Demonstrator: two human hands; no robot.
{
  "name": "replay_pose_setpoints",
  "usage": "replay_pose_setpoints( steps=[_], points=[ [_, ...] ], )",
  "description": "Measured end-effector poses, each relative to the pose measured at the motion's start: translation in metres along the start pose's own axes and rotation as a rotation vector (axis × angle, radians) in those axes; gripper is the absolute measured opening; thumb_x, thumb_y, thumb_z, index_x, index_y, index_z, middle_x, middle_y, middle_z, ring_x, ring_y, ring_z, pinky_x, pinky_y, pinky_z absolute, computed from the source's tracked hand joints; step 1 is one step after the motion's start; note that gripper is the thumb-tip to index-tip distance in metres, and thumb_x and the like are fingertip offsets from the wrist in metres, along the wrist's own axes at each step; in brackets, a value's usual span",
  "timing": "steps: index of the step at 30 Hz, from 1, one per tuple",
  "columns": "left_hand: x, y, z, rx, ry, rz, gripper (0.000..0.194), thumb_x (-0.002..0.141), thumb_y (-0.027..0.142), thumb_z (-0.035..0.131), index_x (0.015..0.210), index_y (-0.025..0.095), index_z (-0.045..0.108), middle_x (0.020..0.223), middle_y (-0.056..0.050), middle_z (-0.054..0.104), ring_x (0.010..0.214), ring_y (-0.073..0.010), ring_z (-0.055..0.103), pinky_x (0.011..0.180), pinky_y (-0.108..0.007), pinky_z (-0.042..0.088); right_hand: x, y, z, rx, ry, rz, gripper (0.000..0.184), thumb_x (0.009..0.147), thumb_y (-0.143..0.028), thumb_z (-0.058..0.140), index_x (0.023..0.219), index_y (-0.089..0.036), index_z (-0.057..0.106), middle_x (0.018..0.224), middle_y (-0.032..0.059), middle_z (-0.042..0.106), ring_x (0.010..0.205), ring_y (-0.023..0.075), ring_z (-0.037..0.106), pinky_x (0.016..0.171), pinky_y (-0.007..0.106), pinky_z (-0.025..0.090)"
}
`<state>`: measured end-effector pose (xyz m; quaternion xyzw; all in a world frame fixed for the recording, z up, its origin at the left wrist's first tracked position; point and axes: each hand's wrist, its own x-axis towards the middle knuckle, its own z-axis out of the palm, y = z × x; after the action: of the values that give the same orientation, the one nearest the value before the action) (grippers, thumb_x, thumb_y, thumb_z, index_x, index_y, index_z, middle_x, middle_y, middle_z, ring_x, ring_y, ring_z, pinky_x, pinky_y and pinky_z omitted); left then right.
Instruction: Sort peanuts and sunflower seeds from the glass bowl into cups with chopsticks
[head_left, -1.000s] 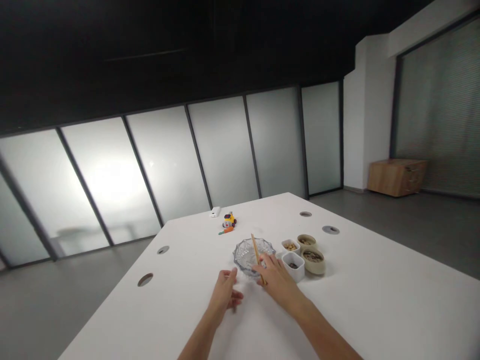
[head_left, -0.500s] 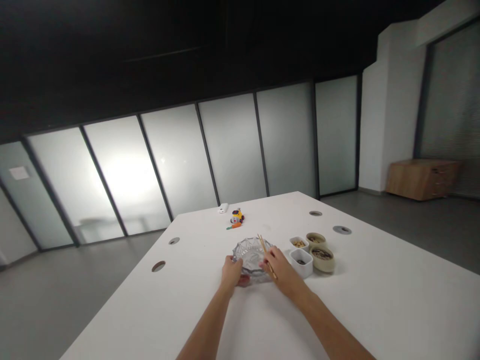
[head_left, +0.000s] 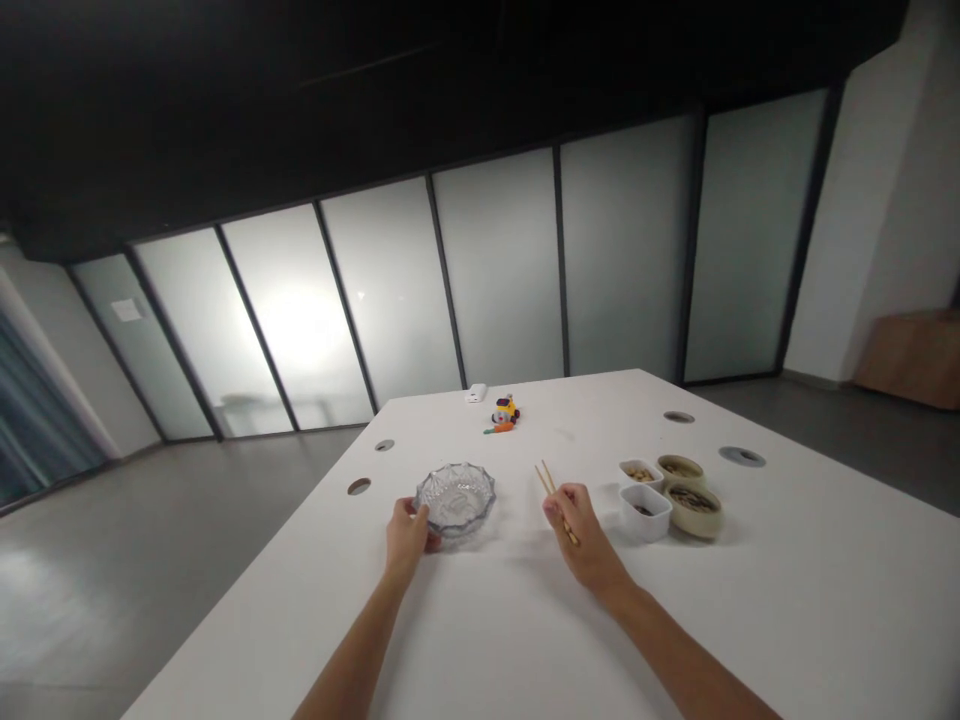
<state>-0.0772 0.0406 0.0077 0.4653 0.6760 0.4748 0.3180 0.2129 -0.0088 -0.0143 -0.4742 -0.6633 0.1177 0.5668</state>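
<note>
My left hand (head_left: 409,533) grips the near left rim of a clear glass bowl (head_left: 456,500) with a scalloped edge; its thumb lies over the rim and the other fingers are partly hidden beneath. To the right, my right hand (head_left: 583,535) is closed around a pair of wooden chopsticks (head_left: 551,485), their tips pointing up and away, slightly apart, with nothing between them. Right of that hand stand two white cups, the nearer white cup (head_left: 651,524) with dark bits inside and the farther white cup (head_left: 631,466) with light brown pieces.
Beside the white cups are a near beige bowl (head_left: 709,520) holding dark striped pieces and a far beige bowl (head_left: 694,467). Farther back lie an orange toy carrot (head_left: 504,428), a yellow toy vehicle (head_left: 508,410) and a white case (head_left: 476,393). Round holes pierce the white table (head_left: 480,640).
My left hand and the glass bowl have moved left, away from my right hand. The chopsticks, previously over the bowl's right side, are now apart from it. My view has shifted left.
</note>
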Motion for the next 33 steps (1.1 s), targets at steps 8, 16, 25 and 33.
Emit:
replay_pose_setpoints(
  steps=[8,16,25,33],
  points=[
    [0.011,-0.001,-0.006,0.049,0.097,0.03,0.022,0.098,0.028,0.052,0.116,0.016,0.054,0.096,-0.009,0.072,0.05,-0.014,0.066,0.051,-0.026,0.054,-0.006,0.006,0.001,0.004,-0.133,0.114,0.05,0.106,-0.061,0.034,0.093,-0.023,0.063,0.107,0.0069,0.052,0.095,0.021,0.061,0.096,0.039,0.054],
    [0.007,-0.003,-0.007,0.101,0.038,0.115,0.026,0.09,0.038,0.056,0.107,0.019,0.054,0.089,-0.005,0.071,0.051,-0.0161,0.066,0.052,-0.028,0.053,-0.007,-0.003,-0.002,-0.065,-0.165,0.029,0.054,0.109,-0.058,0.028,0.092,-0.022,0.064,0.108,0.0086,0.056,0.1,0.0223,0.062,0.098,0.04,0.054],
    [0.009,-0.009,-0.007,0.136,-0.083,0.225,0.041,0.08,0.061,0.052,0.099,0.024,0.049,0.088,-0.005,0.07,0.056,-0.0205,0.066,0.053,-0.032,0.051,-0.004,-0.054,-0.014,-0.213,0.105,-0.561,0.026,0.112,-0.03,0.038,0.099,-0.021,0.059,0.09,0.0061,0.067,0.088,0.0202,0.062,0.081,0.033,0.052],
    [0.01,-0.014,-0.005,0.246,-0.163,0.349,0.044,0.083,0.065,0.047,0.101,0.024,0.052,0.099,-0.009,0.073,0.073,-0.0248,0.071,0.07,-0.036,0.051,-0.001,-0.05,-0.078,-0.76,0.368,-0.494,0.02,0.105,-0.024,0.056,0.087,-0.019,0.065,0.075,0.0033,0.065,0.068,0.0161,0.062,0.067,0.028,0.042]
  ],
)
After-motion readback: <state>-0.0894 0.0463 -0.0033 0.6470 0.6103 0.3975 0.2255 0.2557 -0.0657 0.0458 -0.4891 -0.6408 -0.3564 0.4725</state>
